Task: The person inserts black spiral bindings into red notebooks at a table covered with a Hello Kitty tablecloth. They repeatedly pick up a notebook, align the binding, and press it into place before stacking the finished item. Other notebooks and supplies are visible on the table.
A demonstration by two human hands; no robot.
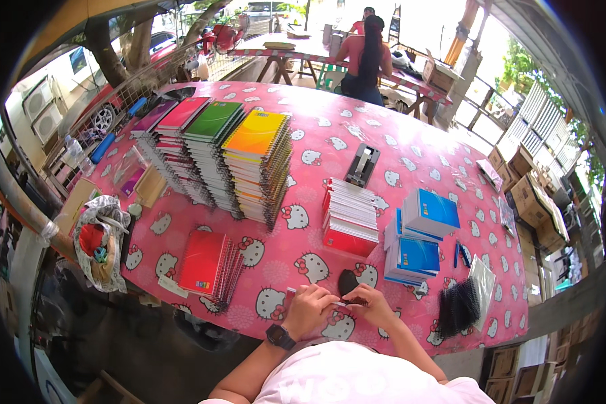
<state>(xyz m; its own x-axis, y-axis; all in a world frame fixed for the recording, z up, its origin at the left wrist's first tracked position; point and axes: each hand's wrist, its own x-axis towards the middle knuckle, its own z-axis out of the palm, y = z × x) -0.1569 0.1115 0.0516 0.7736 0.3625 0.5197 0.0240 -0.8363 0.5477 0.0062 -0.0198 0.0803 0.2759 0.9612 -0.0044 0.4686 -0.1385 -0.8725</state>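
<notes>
At the table's near edge, my left hand (310, 311) closes over a thin red-and-white notebook (290, 297), mostly hidden beneath the fingers. My right hand (372, 306) meets it from the right, thumb and finger pinched at the notebook's edge; a small dark thing shows at those fingertips, too covered to name. Just beyond the right fingertips lies a black rounded object (347, 281). Past it stands a stack of unbound red-covered notebooks (351, 222). Blue-covered notebooks (417, 259) are piled to the right, with black spiral coils (459, 310) nearer the corner.
Tall stacks of spiral notebooks (256, 135) rise at the far left; red spiral notebooks (205, 262) lie nearer. A black tape dispenser (362, 165) stands mid-table. Blue pens (461, 254) lie right. A cloth-lined basket (101, 236) hangs by the left edge. Two people (367, 57) sit beyond.
</notes>
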